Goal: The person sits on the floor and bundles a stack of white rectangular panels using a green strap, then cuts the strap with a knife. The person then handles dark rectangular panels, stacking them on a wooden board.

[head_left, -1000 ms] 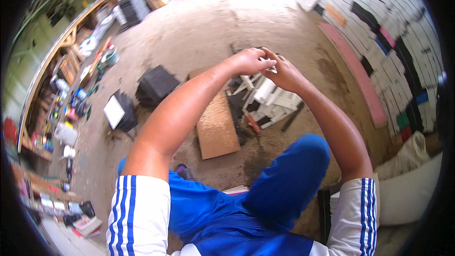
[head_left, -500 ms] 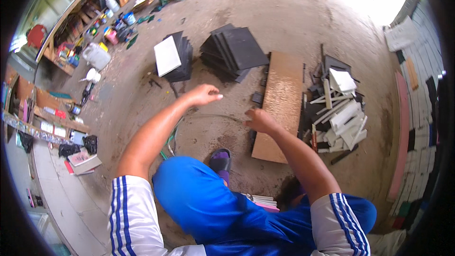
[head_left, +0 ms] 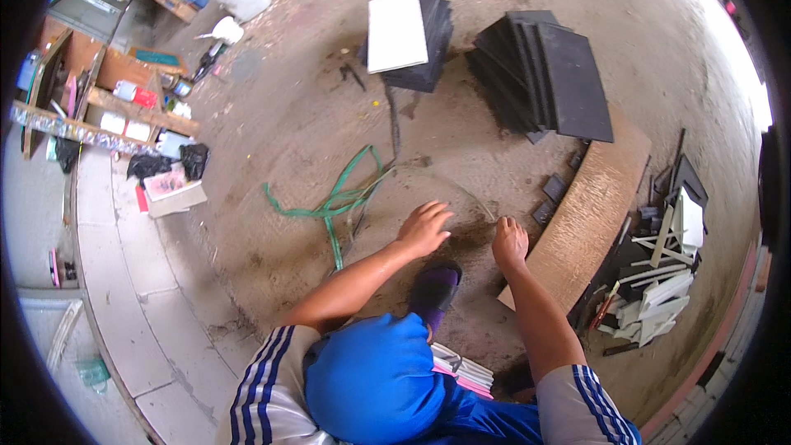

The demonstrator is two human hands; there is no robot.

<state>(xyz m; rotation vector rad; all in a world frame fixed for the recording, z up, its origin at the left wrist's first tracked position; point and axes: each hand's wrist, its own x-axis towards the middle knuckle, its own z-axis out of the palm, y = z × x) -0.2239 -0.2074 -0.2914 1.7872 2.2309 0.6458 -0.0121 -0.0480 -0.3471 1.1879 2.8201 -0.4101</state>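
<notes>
One thin strap [head_left: 470, 191] arcs beyond both hands [head_left: 424, 229], perhaps touching the right [head_left: 511, 244].

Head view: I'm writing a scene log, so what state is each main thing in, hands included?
Left hand: open, fingers extended.
Right hand: fingers curled; whether it grips anything is unclear.
Green strap: loosely looped and crossed on the floor.
White sheet: lying atop a black stack.
Black sheets: stacked, fanned out.
Brown board: lying down.
White offcuts: loosely heaped.
Dark sandal: worn.
</notes>
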